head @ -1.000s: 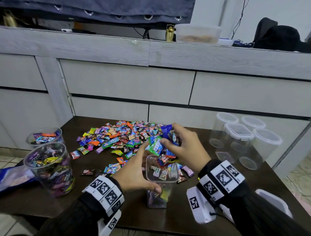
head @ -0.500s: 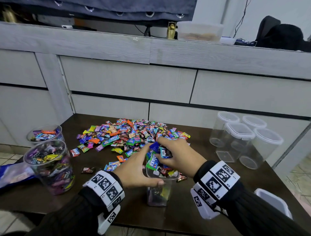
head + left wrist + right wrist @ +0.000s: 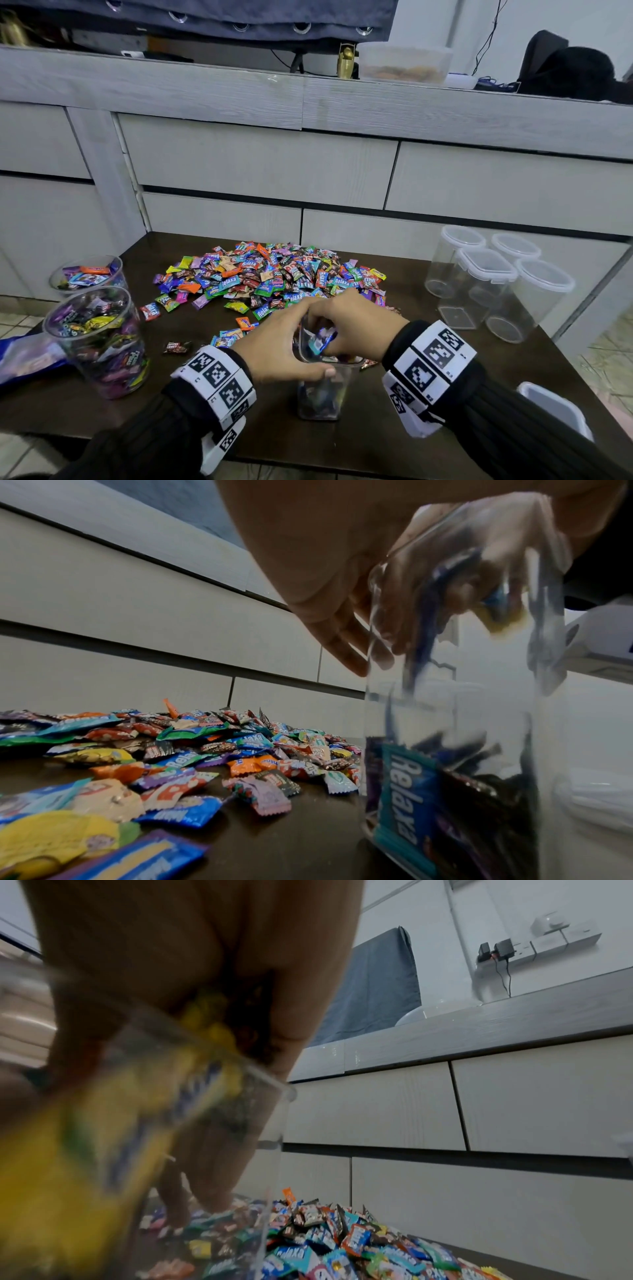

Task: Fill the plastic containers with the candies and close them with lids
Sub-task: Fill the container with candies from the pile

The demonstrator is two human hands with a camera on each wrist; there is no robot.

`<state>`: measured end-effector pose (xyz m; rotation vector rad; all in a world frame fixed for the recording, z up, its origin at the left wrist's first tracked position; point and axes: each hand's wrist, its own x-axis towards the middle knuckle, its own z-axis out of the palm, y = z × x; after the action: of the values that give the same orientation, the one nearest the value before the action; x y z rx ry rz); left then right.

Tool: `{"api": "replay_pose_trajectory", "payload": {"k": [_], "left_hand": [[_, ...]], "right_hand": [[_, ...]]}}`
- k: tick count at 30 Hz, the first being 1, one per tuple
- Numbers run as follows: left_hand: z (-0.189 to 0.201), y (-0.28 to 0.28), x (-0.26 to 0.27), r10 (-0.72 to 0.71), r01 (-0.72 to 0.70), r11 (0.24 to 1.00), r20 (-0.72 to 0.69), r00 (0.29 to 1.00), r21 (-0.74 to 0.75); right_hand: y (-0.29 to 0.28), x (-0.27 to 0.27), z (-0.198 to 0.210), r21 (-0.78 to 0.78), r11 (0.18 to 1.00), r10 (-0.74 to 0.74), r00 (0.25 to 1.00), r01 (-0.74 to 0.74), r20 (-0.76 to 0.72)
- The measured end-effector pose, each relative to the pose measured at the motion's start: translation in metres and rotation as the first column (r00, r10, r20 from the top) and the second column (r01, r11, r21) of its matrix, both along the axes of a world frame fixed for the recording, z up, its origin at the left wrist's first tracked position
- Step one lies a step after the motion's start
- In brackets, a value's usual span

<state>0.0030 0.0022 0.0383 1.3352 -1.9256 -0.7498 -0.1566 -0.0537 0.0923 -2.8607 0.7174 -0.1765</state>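
Note:
A clear square plastic container (image 3: 322, 394) stands near the table's front edge, partly filled with wrapped candies. My left hand (image 3: 281, 346) grips it around the rim, thumb on the near side. My right hand (image 3: 352, 322) reaches into its mouth, fingers curled round a bunch of candies (image 3: 320, 341). The left wrist view shows the container (image 3: 462, 723) with the right hand's fingers (image 3: 445, 588) inside its top. In the right wrist view, yellow candies (image 3: 205, 1026) sit in the hand above the container's rim (image 3: 267, 1080). A large pile of loose candies (image 3: 270, 274) lies behind.
Two filled lidless round containers (image 3: 99, 339) (image 3: 87, 274) stand at the left. Several empty lidded containers (image 3: 489, 284) stand at the back right. A white lid (image 3: 555, 407) lies by the right front edge. A cabinet wall of drawers (image 3: 260, 164) rises behind the table.
My right hand has come down with its handful of candies from above the container into its mouth. The left hand has kept its grip on the container.

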Motion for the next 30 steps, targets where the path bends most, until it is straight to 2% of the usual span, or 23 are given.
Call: {"api": "replay_pose_trajectory", "payload": {"k": [3,7,10,12,15,17,18,23,30], "left_hand": [[-0.001,0.000,0.001,0.001,-0.001,1.000,-0.017,1.000,-0.009],[-0.004,0.001,0.005,-0.001,0.001,1.000,-0.035,0.999,0.011],[-0.005,-0.001,0.006,-0.012,0.013,0.999,-0.050,0.999,0.033],[-0.005,-0.001,0.006,-0.010,0.012,0.999,-0.048,0.999,0.035],[-0.006,-0.001,0.006,-0.017,0.021,0.998,-0.074,0.997,0.051],[-0.005,-0.001,0.005,-0.017,0.022,0.998,-0.100,0.995,0.054],[-0.005,-0.001,0.005,-0.018,0.022,0.999,-0.100,0.995,0.042],[-0.004,-0.001,0.005,-0.036,0.038,0.999,-0.071,0.997,0.025],[-0.009,-0.003,0.009,-0.028,0.029,1.000,-0.053,0.998,0.006]], "right_hand": [[0.000,0.002,-0.005,0.078,0.996,0.037,0.997,-0.042,0.074],[-0.003,0.000,-0.011,0.238,0.971,-0.060,0.954,-0.011,0.293],[-0.003,0.000,-0.016,0.288,0.957,-0.138,0.903,0.017,0.406],[-0.004,0.000,-0.015,0.328,0.944,-0.209,0.834,0.036,0.510],[-0.006,0.005,-0.009,0.414,0.910,-0.310,0.686,0.014,0.658],[-0.006,0.011,-0.005,0.420,0.907,-0.313,0.642,-0.015,0.700],[-0.005,0.015,-0.005,0.420,0.907,-0.302,0.645,-0.031,0.701],[-0.001,0.016,-0.015,0.386,0.922,-0.235,0.754,-0.027,0.614],[0.001,0.010,-0.018,0.504,0.858,-0.277,0.738,-0.099,0.615]]}}
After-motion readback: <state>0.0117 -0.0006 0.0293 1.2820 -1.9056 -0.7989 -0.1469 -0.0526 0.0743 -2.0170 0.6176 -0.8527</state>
